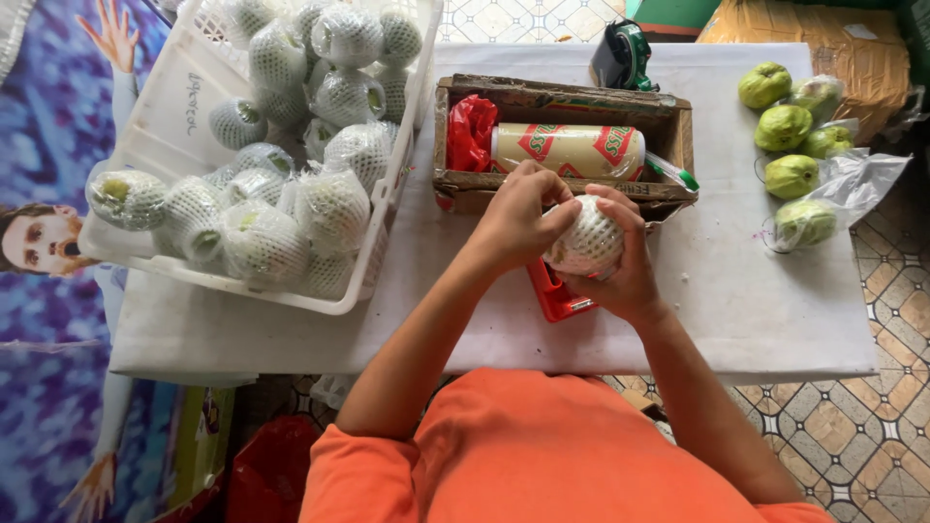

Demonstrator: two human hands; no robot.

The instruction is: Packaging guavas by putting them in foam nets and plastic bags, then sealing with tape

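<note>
Left hand [518, 218]: curled over the top and left side of the netted fruit [586, 237], fingers bent, gripping it.
Right hand [625, 261]: cupped under and round the right side of the same fruit, thumb across its top, closed on it.
Netted fruit: round, in white foam mesh, held between both hands at table centre, just off the surface, at 6 o'clock from the box [567, 145].
Table [736, 300]: white top, worn and scuffed.
Box: shallow cardboard tray, at 12 o'clock from the hands; its near edge just behind the fingers.
Roll [567, 150]: cream and red cylinder lying on its side inside the box.
Red bag [470, 131]: crumpled in the box, at 9 o'clock from the roll.
Red tool [557, 295]: flat on the table under the hands, partly hidden.
Crate [174, 126]: white plastic, tilted, at 10 o'clock from the hands, heaped with netted fruits.
Bare guavas [785, 126]: green, loose at 2 o'clock, some in clear plastic bags.
Tape dispenser [622, 56]: dark, at the far table edge, 12 o'clock.
Shirt [542, 455]: orange, at 6 o'clock.
</note>
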